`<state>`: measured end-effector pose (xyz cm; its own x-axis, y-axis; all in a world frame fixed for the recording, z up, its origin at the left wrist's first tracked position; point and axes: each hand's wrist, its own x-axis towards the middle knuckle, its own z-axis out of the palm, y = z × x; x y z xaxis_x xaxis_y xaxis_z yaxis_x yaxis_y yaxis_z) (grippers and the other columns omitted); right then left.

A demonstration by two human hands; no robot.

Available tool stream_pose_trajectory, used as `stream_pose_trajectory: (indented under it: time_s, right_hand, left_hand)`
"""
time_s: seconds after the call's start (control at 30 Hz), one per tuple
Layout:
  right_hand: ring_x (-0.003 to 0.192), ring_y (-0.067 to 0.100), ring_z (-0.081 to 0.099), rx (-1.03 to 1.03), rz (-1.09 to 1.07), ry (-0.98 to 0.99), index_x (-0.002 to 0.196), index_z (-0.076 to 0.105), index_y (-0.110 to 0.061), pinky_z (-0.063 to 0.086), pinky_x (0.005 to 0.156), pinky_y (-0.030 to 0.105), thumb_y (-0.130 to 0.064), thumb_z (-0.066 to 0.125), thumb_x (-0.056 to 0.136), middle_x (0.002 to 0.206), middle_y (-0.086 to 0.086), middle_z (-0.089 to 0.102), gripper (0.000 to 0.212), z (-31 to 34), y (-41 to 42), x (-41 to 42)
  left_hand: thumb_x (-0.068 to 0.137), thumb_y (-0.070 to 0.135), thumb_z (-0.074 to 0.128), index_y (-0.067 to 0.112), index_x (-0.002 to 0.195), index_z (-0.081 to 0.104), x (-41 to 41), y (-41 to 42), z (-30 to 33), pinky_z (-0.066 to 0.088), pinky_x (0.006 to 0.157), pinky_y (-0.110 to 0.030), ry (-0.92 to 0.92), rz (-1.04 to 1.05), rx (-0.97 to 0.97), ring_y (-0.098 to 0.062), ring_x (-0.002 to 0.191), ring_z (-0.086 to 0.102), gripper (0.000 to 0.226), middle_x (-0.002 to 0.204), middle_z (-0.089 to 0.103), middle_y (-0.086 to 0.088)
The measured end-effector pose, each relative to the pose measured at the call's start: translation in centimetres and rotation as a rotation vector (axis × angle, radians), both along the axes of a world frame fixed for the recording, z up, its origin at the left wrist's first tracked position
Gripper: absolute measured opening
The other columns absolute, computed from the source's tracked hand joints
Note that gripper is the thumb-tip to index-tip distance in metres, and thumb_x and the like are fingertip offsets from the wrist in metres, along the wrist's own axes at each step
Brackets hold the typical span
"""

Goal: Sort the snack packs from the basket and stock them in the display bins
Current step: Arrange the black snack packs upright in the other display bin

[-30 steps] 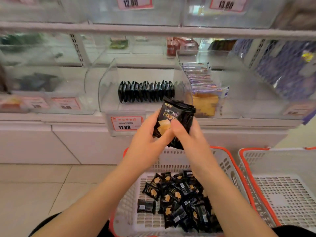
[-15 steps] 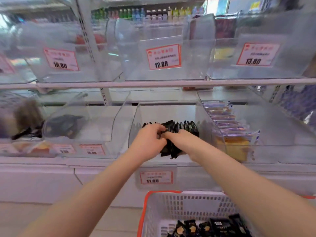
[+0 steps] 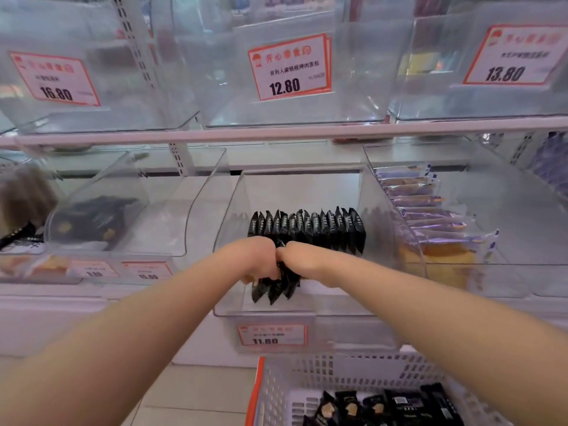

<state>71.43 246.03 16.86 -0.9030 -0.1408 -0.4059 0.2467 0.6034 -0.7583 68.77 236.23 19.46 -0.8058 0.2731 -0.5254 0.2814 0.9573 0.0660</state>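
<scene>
Both hands reach into the clear middle display bin (image 3: 233,235) on the lower shelf. My left hand (image 3: 255,259) and my right hand (image 3: 302,261) are pressed together, shut on a small bunch of black snack packs (image 3: 276,287) that hang below the fingers near the bin's front. Behind them, a neat upright row of black packs (image 3: 307,230) stands across the bin. At the bottom of the view, a white basket with an orange rim (image 3: 307,379) holds several more loose black packs (image 3: 384,407).
A bin on the right (image 3: 491,272) holds purple-wrapped cake packs (image 3: 421,210). The bin on the left (image 3: 147,210) has dark packs behind it. The upper shelf (image 3: 276,133) carries clear bins with price tags 16.80, 12.80 and 13.80. A tag reading 11.80 (image 3: 272,335) hangs below the middle bin.
Both hands carried the black packs up from above the basket into the middle bin, then lowered them toward its front. The view rose and moved closer to the shelves.
</scene>
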Motion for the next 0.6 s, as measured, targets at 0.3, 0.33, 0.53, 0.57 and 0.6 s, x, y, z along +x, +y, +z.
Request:
stream_pose_trajectory:
  time_s: [0.3, 0.33, 0.53, 0.57, 0.6]
  right_hand:
    - [0.087, 0.025, 0.055, 0.319, 0.161, 0.153, 0.109, 0.042, -0.004, 0.045, 0.064, 0.032, -0.028, 0.067, 0.084, 0.091, 0.007, 0.054, 0.044, -0.1, 1.5, 0.0]
    - [0.084, 0.026, 0.057, 0.323, 0.16, 0.172, 0.106, 0.042, -0.004, 0.042, 0.058, 0.03, -0.03, 0.066, 0.085, 0.085, 0.006, 0.052, 0.041, -0.2, 1.4, -0.1]
    - [0.079, 0.025, 0.051, 0.038, -0.023, 0.073, 0.076, 0.048, -0.004, 0.053, 0.083, 0.044, -0.005, 0.045, 0.088, 0.074, 0.01, 0.046, 0.013, -0.8, 0.6, -0.2]
    - [0.078, 0.023, 0.048, 0.039, -0.026, 0.054, 0.086, 0.053, -0.003, 0.052, 0.076, 0.04, -0.003, 0.045, 0.085, 0.076, 0.01, 0.047, 0.008, -0.8, 0.6, 0.1]
    - [0.075, 0.022, 0.048, 0.069, 0.013, 0.041, 0.096, 0.055, -0.002, 0.051, 0.068, 0.037, -0.003, 0.047, 0.084, 0.076, 0.009, 0.048, 0.014, -0.9, 0.7, 0.4]
  left_hand:
    - [0.087, 0.007, 0.055, 0.006, 0.116, 0.048, -1.8, 0.9, 0.1, 0.045, 0.072, -0.034, 0.321, -0.2, -0.228, -0.028, 0.099, 0.06, 0.029, 0.11, 0.059, -0.01]
    - [0.088, 0.009, 0.055, 0.007, 0.116, 0.049, -1.7, 0.7, 0.3, 0.044, 0.071, -0.033, 0.329, -0.235, -0.252, -0.027, 0.099, 0.059, 0.029, 0.109, 0.058, -0.008]
    - [0.079, 0.035, 0.07, 0.009, 0.12, 0.052, -0.6, -0.3, 0.4, 0.048, 0.089, -0.034, 0.134, -0.502, -0.511, -0.024, 0.108, 0.056, 0.053, 0.118, 0.056, -0.006]
    - [0.078, 0.036, 0.071, 0.009, 0.121, 0.051, -0.6, -0.4, 0.3, 0.048, 0.091, -0.035, 0.149, -0.488, -0.495, -0.024, 0.109, 0.055, 0.055, 0.12, 0.055, -0.006]
    - [0.078, 0.036, 0.071, 0.01, 0.121, 0.05, -0.6, -0.4, 0.2, 0.048, 0.091, -0.037, 0.178, -0.478, -0.466, -0.025, 0.109, 0.056, 0.054, 0.12, 0.055, -0.006]
